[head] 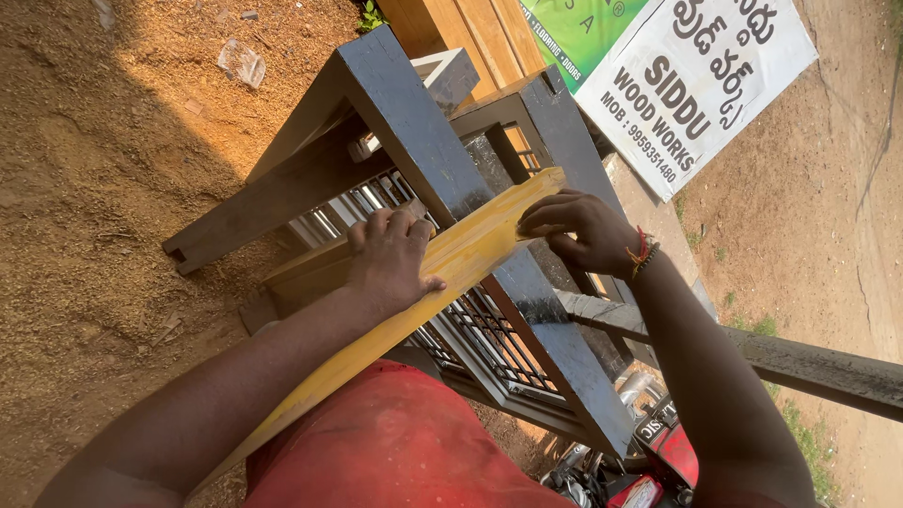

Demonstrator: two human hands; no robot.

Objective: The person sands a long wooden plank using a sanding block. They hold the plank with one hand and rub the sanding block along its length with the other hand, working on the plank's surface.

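Note:
A long yellow-painted wooden strip lies across a dark wooden frame that rests on metal grille work. My left hand presses flat on the middle of the strip, fingers spread over its far edge. Closer to the strip's far end, my right hand has its fingers curled against the edge of the strip; whether something small is held in them is hidden. A red thread and a bead band circle my right wrist. My red garment shows below.
Sawdust-strewn dirt ground lies to the left. A white and green sign board leans at the upper right beside orange wooden planks. A grey beam runs at right. Part of a motorbike shows at the bottom.

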